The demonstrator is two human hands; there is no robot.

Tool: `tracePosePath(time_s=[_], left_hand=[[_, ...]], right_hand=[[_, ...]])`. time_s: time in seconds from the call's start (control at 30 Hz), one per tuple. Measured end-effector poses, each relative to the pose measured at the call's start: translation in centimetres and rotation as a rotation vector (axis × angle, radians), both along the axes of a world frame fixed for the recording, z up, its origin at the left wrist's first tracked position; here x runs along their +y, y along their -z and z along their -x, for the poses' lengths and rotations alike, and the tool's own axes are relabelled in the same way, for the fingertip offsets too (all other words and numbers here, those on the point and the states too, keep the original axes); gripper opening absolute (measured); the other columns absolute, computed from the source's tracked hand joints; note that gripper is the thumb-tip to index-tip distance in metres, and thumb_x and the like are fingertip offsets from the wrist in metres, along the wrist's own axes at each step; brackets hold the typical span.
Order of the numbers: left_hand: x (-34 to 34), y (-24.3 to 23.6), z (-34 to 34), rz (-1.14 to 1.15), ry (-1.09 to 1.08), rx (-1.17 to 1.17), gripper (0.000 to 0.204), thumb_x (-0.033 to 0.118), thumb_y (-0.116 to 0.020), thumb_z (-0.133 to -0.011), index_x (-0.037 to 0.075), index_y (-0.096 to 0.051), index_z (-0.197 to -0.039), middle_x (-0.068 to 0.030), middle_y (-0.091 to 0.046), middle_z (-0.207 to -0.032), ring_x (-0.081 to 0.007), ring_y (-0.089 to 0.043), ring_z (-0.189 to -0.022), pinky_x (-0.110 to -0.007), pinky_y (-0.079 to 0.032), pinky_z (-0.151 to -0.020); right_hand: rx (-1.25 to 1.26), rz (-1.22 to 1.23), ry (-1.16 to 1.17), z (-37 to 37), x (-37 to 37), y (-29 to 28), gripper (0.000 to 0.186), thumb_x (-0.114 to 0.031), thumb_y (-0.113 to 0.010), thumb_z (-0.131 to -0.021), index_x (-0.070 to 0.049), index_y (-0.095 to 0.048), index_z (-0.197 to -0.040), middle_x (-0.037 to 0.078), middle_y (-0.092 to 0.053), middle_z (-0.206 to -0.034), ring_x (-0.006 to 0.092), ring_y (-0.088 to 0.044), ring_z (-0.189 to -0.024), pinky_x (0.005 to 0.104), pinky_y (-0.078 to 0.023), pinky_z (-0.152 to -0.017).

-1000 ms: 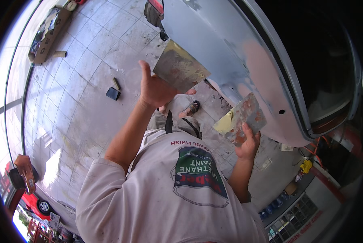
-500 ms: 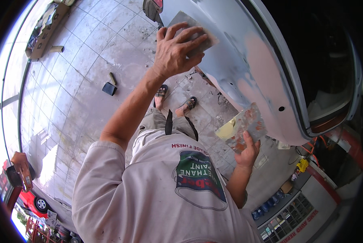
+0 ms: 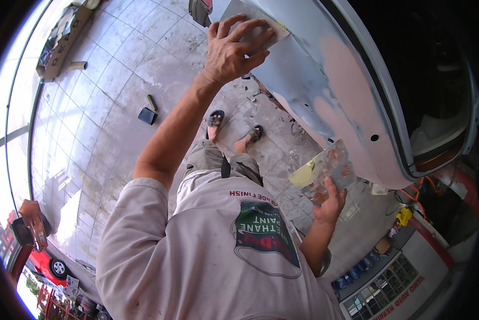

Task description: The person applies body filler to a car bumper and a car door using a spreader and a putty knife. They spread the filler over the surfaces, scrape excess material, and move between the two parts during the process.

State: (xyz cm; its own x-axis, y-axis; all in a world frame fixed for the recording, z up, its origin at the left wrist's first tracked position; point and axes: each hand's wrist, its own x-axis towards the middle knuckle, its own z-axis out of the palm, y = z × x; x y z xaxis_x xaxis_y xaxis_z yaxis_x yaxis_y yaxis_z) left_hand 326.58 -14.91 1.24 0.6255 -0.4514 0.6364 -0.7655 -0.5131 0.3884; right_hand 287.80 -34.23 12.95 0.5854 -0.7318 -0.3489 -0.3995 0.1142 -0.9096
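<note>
My left hand (image 3: 236, 50) presses a flat grey spreader (image 3: 254, 12) against a car body panel (image 3: 298, 69), its fingers spread over the sheet. A thin yellow smear shows by the spreader's far edge. The panel is pale blue-grey with pinkish patches (image 3: 346, 80) and a few small dark holes. Lower down, my right hand (image 3: 329, 205) grips a smeared, grey mixing board (image 3: 333, 162), thumb side up. Yellow putty (image 3: 305, 173) sits on the board's left corner, and reddish-brown stains mark the rest. The board is close to the panel's lower edge; whether they touch I cannot tell.
A dark square object (image 3: 147, 116) and a short tube lie on the dusty tiled floor (image 3: 116, 85). At far left stands a long cardboard box (image 3: 63, 40). Orange hose (image 3: 418, 194) and a yellow item (image 3: 404, 216) are at right, beyond the car's dark opening.
My left hand and the spreader have slid slightly up and away along the panel. The right hand with the board has shifted a little right and down in view.
</note>
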Motion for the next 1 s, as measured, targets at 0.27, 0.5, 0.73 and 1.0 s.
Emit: tracePosePath(time_s=[0.27, 0.5, 0.73, 1.0], left_hand=[[0.7, 0.8, -0.6, -0.088, 0.032, -0.038, 0.043, 0.039, -0.083, -0.084, 0.034, -0.077, -0.126, 0.0069, -0.062, -0.144, -0.0266, -0.046, -0.14, -0.057, -0.034, -0.108], [0.5, -5.9, -0.1, -0.136, 0.04, -0.02, 0.039, 0.036, -0.078, -0.089, 0.031, -0.076, -0.127, 0.0055, -0.065, -0.143, -0.0253, -0.051, -0.137, -0.055, -0.035, -0.107], [0.6, -3.7, 0.7, -0.205, 0.047, 0.021, 0.039, 0.035, -0.078, -0.089, 0.029, -0.076, -0.127, 0.005, -0.065, -0.143, -0.0249, -0.052, -0.136, -0.053, -0.035, -0.102], [1.8, -2.5, 1.3, -0.114, 0.056, 0.016, 0.04, 0.037, -0.078, -0.09, 0.03, -0.076, -0.129, 0.0045, -0.065, -0.144, -0.0256, -0.05, -0.138, -0.055, -0.033, -0.109]], right_hand=[[-0.108, -0.043, 0.023, 1.2, -0.7, 1.2, 0.039, -0.01, -0.071, -0.094, 0.003, -0.063, -0.13, 0.017, -0.064, -0.129, 0.0262, -0.063, -0.122, 0.0393, -0.058, -0.096], [-0.074, 0.897, -0.591, 2.6, -2.4, 1.4, 0.054, -0.013, -0.077, -0.077, 0.004, -0.069, -0.128, 0.024, -0.067, -0.123, 0.0389, -0.063, -0.118, 0.0452, -0.054, -0.101], [-0.056, 0.222, -0.094, 0.5, -0.2, 0.5, 0.048, -0.013, -0.073, -0.09, 0.001, -0.061, -0.134, 0.016, -0.066, -0.128, 0.0261, -0.064, -0.118, 0.0399, -0.057, -0.095], [-0.112, 0.6, -0.37, 2.1, -1.4, 1.3, 0.042, 0.005, -0.068, -0.09, 0.003, -0.065, -0.133, 0.022, -0.056, -0.13, 0.0336, -0.065, -0.118, 0.0367, -0.061, -0.094]])
